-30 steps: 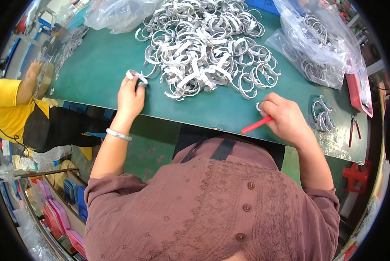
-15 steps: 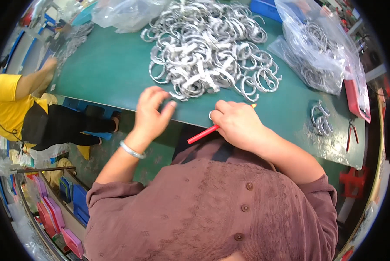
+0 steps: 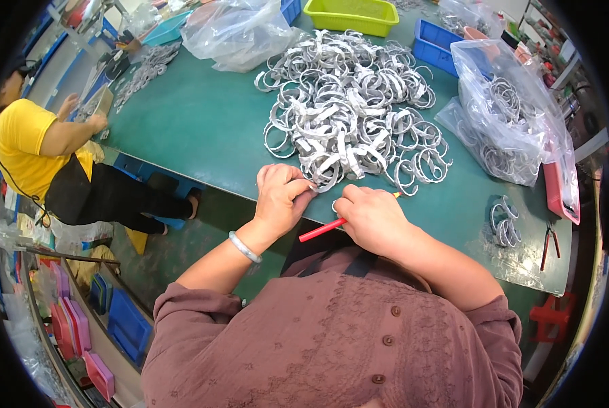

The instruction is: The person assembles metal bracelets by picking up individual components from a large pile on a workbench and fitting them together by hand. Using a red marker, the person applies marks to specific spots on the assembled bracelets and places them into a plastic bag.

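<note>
A large heap of silver-grey open metal rings (image 3: 349, 102), many with white wrapping on them, lies on the green table in front of me. At its near edge is my left hand (image 3: 282, 198), thumb and fingers pinched together against the rings; what lies between the fingertips is hidden. My right hand (image 3: 376, 216) is closed around a slim red pen-like stick (image 3: 321, 230) at the table edge. The stick's red end points to the lower left, and its yellow end shows beyond the knuckles. A small pale ring-like edge shows by the right fingertips.
A clear bag of rings (image 3: 505, 109) stands at the right, near loose rings (image 3: 504, 221) and red-handled pliers (image 3: 549, 246). Behind the heap are a yellow-green tray (image 3: 352, 26), a blue bin (image 3: 433, 56) and a plastic bag (image 3: 236, 34). A person in yellow (image 3: 29, 139) works at left.
My left hand has gone from loosely spread to pinched at the heap's near edge. The right hand keeps the red stick. The view has tilted up, showing more of the table's far side.
</note>
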A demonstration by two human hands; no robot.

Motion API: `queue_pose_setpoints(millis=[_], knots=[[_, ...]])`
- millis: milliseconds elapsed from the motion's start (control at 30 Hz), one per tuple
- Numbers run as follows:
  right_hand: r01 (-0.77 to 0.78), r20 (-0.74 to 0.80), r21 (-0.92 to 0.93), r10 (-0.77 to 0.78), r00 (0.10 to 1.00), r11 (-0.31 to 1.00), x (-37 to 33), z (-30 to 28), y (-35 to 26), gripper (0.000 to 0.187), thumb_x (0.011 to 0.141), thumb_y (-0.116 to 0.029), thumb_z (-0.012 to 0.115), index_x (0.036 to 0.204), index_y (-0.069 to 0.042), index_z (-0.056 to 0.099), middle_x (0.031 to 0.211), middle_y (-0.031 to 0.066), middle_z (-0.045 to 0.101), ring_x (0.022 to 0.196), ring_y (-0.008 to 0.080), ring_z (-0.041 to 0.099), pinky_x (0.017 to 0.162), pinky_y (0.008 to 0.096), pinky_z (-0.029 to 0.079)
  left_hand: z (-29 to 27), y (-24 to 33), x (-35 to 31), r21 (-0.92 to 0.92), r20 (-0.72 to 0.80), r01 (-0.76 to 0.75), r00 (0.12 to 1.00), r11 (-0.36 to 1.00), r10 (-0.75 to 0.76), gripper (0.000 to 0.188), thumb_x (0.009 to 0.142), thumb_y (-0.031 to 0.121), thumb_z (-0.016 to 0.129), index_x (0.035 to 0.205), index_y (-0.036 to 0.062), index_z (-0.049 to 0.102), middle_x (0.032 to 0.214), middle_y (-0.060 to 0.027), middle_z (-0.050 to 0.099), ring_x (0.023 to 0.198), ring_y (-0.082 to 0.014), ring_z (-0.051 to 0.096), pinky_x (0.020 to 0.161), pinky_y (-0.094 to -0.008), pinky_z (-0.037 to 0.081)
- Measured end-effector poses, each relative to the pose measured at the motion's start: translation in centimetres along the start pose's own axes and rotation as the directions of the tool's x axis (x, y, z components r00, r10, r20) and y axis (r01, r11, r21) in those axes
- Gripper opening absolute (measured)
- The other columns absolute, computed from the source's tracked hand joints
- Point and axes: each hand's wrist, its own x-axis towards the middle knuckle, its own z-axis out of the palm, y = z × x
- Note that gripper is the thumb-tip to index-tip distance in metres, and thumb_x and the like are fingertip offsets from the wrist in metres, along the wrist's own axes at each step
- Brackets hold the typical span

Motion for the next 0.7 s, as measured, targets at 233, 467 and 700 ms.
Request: queue_pose_setpoints(millis=[233,467,700], knots=[[-0.011,-0.021,-0.003,0.011,1.000,1.000,-0.1,-0.5,0.1,0.007,0.064,-0.010,0.057,0.068,-0.006,0.052,0.070,0.0071,0.049,0.065,0.0231,0.055,0.054,0.0339,0.045,-0.4,0.5,0.6,0.071,0.054,-0.021,0.998,0.997,0.017,0.017,0.065,0.002,0.063,0.078,0.0058,0.053,0.080,-0.0069,0.049,0.081,-0.0267,0.048,0.075,-0.0375,0.034],[-0.020,-0.017,0.014,0.020,1.000,1.000,-0.1,-0.6,0.3,0.008,0.064,-0.009,0.057,0.068,-0.006,0.052,0.070,0.0073,0.049,0.066,0.0236,0.055,0.055,0.0346,0.046,-1.5,-0.5,1.8,0.026,0.170,0.014,0.985,1.000,-0.019,0.008,0.074,0.005,0.056,0.078,0.0047,0.049,0.078,-0.0089,0.045,0.079,-0.0290,0.046,0.073,-0.0381,0.033],[0.008,0.002,0.066,-0.009,1.000,0.998,0.2,-0.5,0.1,0.008,0.065,-0.010,0.057,0.069,-0.006,0.052,0.071,0.0067,0.050,0.069,0.0229,0.055,0.057,0.0338,0.045,-1.7,-0.4,2.7,0.245,0.129,-0.243,0.968,0.939,0.217,0.009,0.073,0.007,0.058,0.074,0.0056,0.049,0.074,-0.0072,0.048,0.073,-0.0246,0.049,0.073,-0.0359,0.035]])
